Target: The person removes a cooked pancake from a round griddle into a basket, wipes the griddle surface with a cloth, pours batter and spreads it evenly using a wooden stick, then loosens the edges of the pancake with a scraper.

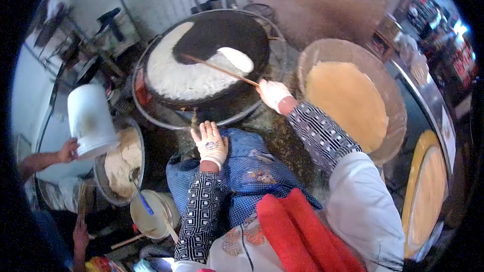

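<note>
A metal ring point(169, 126) curves between the left hand point(210, 143) and the round griddle point(222, 30), whose dark far side lies bare well beyond both hands. To the right of the right hand point(272, 94), a wide tub point(348, 50) holds thin tan sheets point(348, 106). Left of the left hand, a metal bowl point(142, 156) contains pale dough point(118, 166); above it, another person's hand point(68, 151) holds a tilted white bucket point(91, 118), its contents hidden. A cream pail point(146, 216) stands nearer the body than the left hand. The right hand is curled around the near end of a wooden stick point(217, 68), which reaches forward-left from that grip across the white batter point(176, 78). A thicker batter mound point(237, 60) lies just beyond the stick. The left hand, fingers spread, is at the blue checked apron point(252, 156).
</note>
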`<state>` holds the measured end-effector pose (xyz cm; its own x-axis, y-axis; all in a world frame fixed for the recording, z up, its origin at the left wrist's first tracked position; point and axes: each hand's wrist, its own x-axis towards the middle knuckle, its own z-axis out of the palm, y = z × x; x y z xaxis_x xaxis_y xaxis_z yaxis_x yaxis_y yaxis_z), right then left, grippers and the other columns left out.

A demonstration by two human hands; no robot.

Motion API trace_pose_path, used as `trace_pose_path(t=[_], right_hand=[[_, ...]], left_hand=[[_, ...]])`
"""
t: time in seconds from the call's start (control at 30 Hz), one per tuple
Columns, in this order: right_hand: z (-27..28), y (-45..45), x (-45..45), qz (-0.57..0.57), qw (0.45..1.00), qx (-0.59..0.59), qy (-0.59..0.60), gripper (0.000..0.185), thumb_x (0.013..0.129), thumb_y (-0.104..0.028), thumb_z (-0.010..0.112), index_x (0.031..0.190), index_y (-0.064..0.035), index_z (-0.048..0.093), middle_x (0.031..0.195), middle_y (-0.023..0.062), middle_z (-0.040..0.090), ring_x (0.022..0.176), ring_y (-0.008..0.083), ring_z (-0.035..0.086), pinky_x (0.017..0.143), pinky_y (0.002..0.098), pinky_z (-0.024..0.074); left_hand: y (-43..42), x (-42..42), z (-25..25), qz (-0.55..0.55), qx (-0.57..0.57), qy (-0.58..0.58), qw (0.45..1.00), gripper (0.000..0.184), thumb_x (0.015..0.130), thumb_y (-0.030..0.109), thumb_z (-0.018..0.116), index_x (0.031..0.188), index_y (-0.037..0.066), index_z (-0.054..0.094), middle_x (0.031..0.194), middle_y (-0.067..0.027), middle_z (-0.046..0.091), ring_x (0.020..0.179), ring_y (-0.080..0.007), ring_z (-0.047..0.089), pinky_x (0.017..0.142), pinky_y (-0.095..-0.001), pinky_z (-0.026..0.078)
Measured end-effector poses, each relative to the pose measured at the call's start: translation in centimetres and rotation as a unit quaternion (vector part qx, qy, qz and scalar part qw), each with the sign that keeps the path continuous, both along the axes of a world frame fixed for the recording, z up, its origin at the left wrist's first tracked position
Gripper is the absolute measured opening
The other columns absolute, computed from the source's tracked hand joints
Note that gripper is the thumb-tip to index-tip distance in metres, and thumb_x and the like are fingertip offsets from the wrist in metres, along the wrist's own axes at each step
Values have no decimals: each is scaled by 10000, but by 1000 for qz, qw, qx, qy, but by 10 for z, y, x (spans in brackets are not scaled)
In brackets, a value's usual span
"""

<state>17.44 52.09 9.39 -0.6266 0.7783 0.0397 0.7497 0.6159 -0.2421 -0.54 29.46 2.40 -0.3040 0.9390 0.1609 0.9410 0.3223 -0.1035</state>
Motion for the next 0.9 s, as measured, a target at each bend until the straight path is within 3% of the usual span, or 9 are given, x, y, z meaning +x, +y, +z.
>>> trace_pose_path(t=[0.07,0.13,0.23,0.27,0.33,0.47,0.57,0.8,0.9], right_hand=[[-20,20,17,13,998,27,-59,313,947,-256,463,941,8,633,969,236,694,916,373,682,805,482,541],[-18,37,18,-75,997,21,-4,309,960,-259,465,957,1,633,940,248,691,876,384,683,795,493,536],[-5,10,4,-48,998,32,19,322,968,-269,469,934,4,636,885,257,688,825,396,683,765,498,539],[2,-7,3,-19,1000,19,10,326,970,-274,469,933,3,637,882,257,687,826,404,681,767,502,537],[-8,-16,9,39,997,-34,-66,320,976,-285,469,963,-3,619,887,251,684,845,416,671,775,513,530],[-54,59,26,-69,993,82,-48,274,971,-298,496,988,-41,588,805,247,665,761,420,658,704,525,531],[-69,58,18,11,983,183,-35,276,975,-315,496,1011,-48,557,773,228,653,728,417,640,688,539,514],[-59,63,8,-43,993,102,-49,329,983,-346,465,960,-38,575,838,261,669,800,454,645,726,539,511],[-68,35,16,35,991,116,-58,319,973,-365,474,979,-62,573,822,257,667,783,455,645,715,534,517]], left_hand=[[-5,-7,6,1,-16,-4,1000,739,853,389,595,1425,-24,377,1483,-205,391,1407,-369,322,1149,-654,61],[-9,-16,2,4,-13,13,1000,741,843,377,604,1427,-20,379,1483,-202,392,1404,-359,328,1146,-661,64],[-11,-21,16,25,-60,-13,998,637,914,305,482,1439,-34,366,1514,-210,361,1429,-369,292,1145,-675,30],[-9,-29,-1,28,-1,-1,1000,684,829,332,612,1385,-23,432,1465,-198,423,1401,-351,335,1152,-650,80],[-10,-35,-7,31,18,-19,999,622,866,304,551,1380,-28,440,1475,-194,422,1410,-346,337,1152,-653,83],[-13,-37,-1,77,-41,-8,996,484,973,122,289,1422,-8,415,1495,-181,414,1421,-322,342,1155,-657,68],[-16,-45,-5,90,-55,-5,994,501,962,159,317,1418,-24,417,1495,-186,413,1413,-333,353,1147,-672,62],[-19,-59,-4,115,-59,5,992,494,956,144,304,1408,-8,433,1501,-169,415,1418,-320,353,1143,-680,49],[-17,-63,-5,136,-50,-1,990,475,964,148,307,1388,-6,457,1483,-166,438,1410,-318,363,1143,-676,59]])
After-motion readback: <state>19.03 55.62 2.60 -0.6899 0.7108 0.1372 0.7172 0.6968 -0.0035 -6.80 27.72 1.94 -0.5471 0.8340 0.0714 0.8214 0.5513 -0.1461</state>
